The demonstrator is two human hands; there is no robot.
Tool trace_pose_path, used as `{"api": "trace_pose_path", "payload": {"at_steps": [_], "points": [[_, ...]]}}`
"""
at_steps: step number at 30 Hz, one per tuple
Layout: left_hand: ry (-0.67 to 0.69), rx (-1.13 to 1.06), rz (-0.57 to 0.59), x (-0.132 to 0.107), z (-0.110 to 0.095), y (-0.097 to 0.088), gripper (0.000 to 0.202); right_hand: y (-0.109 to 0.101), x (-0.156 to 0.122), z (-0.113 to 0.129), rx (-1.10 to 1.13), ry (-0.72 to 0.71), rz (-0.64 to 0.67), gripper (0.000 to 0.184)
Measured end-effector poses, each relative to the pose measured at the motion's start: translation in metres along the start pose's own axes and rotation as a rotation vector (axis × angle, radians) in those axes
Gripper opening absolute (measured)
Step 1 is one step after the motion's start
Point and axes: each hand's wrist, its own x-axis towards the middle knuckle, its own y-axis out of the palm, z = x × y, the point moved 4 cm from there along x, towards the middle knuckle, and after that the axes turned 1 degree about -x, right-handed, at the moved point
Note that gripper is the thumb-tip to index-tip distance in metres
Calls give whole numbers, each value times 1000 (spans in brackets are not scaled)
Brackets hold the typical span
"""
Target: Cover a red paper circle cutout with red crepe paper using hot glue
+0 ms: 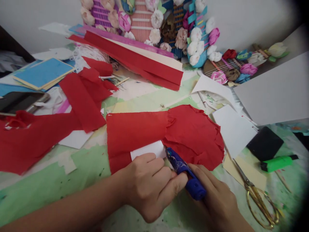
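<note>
My right hand (214, 190) is wrapped round a blue glue gun (180, 164), its nozzle pointing up and left at the edge of a white card piece (148, 149). My left hand (154, 183) is closed at the near side of that card, fingers curled over it, with the thumb hidden. One of its fingers reaches beside the glue gun. Under the card lies a flat red paper-covered shape, with a straight strip (136, 125) on the left and a rounded, wrinkled end (193, 132) on the right.
Gold-handled scissors (256, 193), a green marker (277, 163) and a black square (265, 143) lie at the right. Red paper scraps (82, 100) and a phone (21, 101) are on the left. Paper-flower-covered instrument models (142, 22) stand along the wall.
</note>
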Motion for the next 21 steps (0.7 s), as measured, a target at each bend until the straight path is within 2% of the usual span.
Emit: {"api": "trace_pose_path", "payload": {"at_steps": [7,14,21], "points": [[5,-1,21,6,-3,-2,14,-2,-8,2,6,-2,-12,49],[-24,-51,12,2,-10,-1,14,-11,-10,5,65,74,26,48],[-59,-61,0,4,-17,-2,16,-7,-28,3,11,-5,81,59]]}}
